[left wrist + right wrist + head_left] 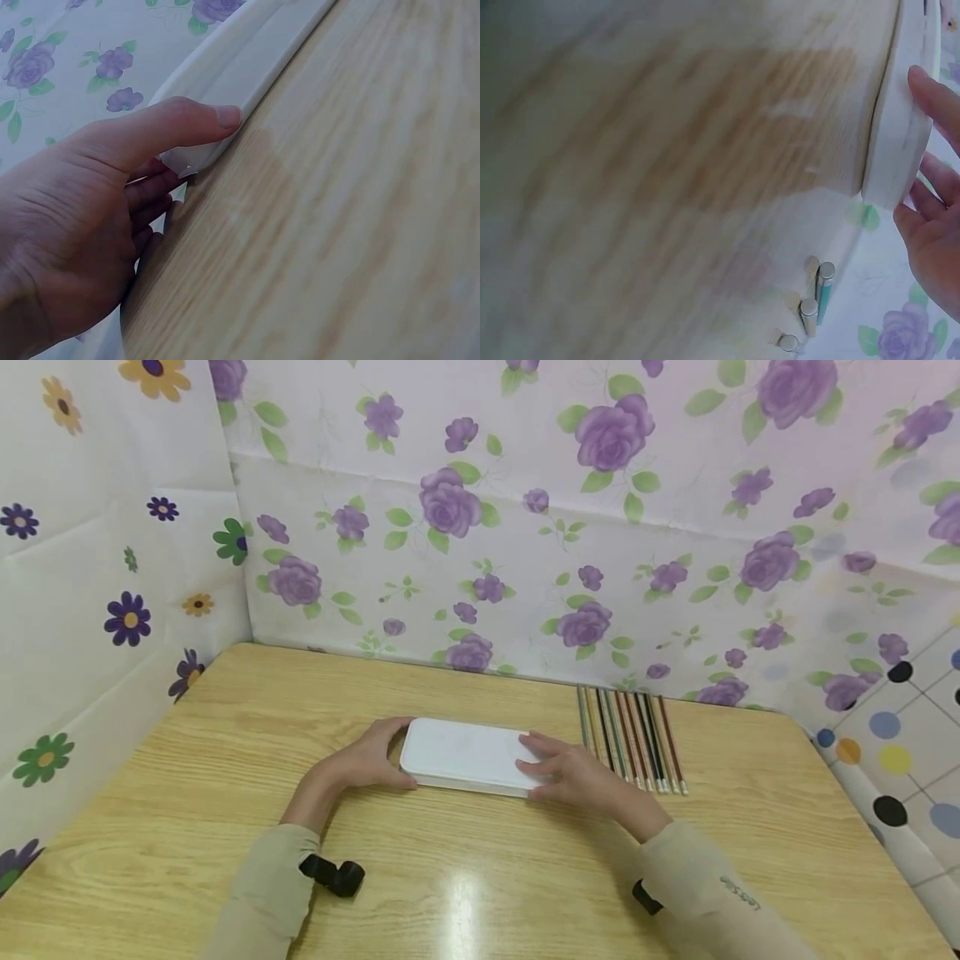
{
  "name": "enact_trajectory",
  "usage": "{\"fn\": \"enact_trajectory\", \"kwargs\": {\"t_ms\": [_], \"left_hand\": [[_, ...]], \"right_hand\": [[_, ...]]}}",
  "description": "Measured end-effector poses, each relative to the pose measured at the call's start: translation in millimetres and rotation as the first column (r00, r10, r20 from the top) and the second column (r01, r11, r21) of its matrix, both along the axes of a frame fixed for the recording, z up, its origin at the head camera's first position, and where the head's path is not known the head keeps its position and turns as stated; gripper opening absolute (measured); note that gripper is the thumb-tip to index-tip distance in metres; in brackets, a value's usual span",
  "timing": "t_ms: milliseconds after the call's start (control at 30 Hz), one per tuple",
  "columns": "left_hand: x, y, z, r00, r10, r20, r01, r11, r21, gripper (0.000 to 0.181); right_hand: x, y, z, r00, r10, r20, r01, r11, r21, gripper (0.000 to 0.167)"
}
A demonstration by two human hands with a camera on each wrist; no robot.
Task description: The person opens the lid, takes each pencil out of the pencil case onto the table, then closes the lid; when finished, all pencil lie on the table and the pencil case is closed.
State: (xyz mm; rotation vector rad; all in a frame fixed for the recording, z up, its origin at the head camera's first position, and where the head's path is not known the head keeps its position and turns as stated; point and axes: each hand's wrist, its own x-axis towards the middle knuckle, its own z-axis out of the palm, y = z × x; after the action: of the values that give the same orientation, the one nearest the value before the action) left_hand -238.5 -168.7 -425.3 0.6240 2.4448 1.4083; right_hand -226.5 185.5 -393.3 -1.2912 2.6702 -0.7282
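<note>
A long white lidded box [465, 753] with rounded corners lies flat on the wooden table, its lid closed. My left hand [367, 754] grips its left end, thumb along the front side and fingers around the far corner. In the left wrist view the thumb [214, 120] presses the box's side wall [259, 82]. At the other end my right hand [573, 775] holds the box, its fingers spread over the top and front edge. The right wrist view shows the right thumb [930, 94] against the side of the box [896, 124].
Several pencils [630, 739] lie side by side at the back right, close behind my right hand, their eraser ends toward me. The wooden table [450, 860] meets a flowered cloth [525, 560] at the back. Another patterned sheet [97, 610] hangs along the left.
</note>
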Motion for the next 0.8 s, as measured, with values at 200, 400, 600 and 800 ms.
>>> {"fn": "enact_trajectory", "kwargs": {"t_ms": [200, 400, 600, 800], "left_hand": [[-0.2, -2.2, -1.5, 0.999, -0.018, -0.027, 0.019, 0.999, 0.026, 0.093], [-0.4, -4.1, -1.1, 0.998, -0.005, -0.058, 0.004, 0.999, -0.032, 0.1], [1.0, -4.1, -1.4, 0.998, -0.01, -0.059, 0.005, 0.997, -0.072, 0.107], [1.1, -3.8, -3.9, 0.996, -0.013, -0.085, 0.008, 0.998, -0.055, 0.101]], "right_hand": [[1.8, -6, 2.8, 0.997, 0.036, -0.066, -0.032, 0.998, 0.051, 0.048], [2.8, -10, 8.2, 0.993, 0.051, -0.107, -0.041, 0.994, 0.097, 0.047], [4.2, -11, 7.1, 0.991, 0.05, -0.121, -0.038, 0.994, 0.102, 0.047], [4.8, -11, 4.8, 0.995, 0.02, -0.098, -0.012, 0.997, 0.08, 0.048]]}}
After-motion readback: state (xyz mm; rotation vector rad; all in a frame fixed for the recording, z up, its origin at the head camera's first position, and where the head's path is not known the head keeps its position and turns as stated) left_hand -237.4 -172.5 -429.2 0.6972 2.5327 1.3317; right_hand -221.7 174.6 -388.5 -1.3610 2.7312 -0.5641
